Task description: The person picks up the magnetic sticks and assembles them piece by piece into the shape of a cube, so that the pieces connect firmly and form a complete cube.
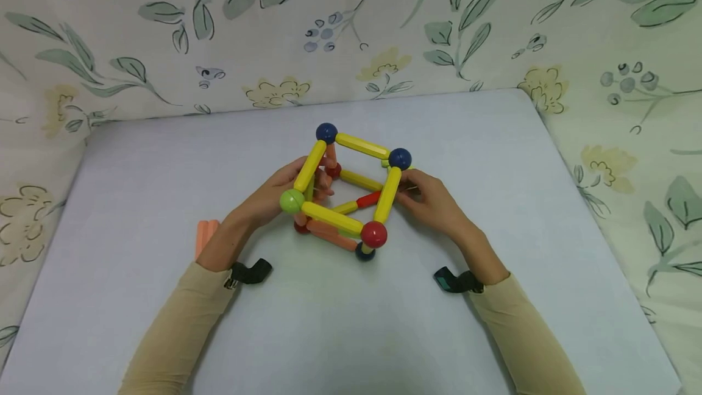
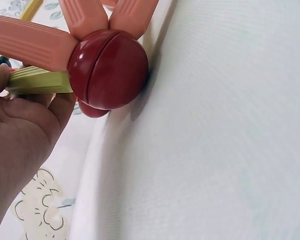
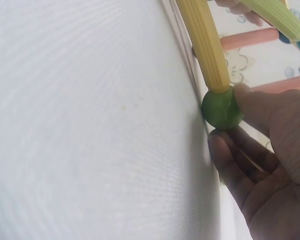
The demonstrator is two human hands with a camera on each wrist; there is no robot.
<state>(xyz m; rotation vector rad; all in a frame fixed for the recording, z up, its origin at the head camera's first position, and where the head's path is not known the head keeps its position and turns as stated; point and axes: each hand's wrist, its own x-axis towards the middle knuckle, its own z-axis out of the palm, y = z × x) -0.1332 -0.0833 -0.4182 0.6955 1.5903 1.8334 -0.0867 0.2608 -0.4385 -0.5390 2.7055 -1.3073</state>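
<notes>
A box-like frame of sticks and balls stands on the white table between the hands. Yellow sticks form its top, joined by two blue balls, a light green ball and a red ball. Orange sticks run lower down. At the frame's left side, my left hand holds a yellow-green stick that meets a dark red ball. On the right, my right hand pinches a green ball low at the table, with a yellow stick attached to it.
Loose orange sticks lie beside the left forearm, partly hidden by it. Floral cloth borders the white table at the back and sides. Dark wrist straps sit at both wrists.
</notes>
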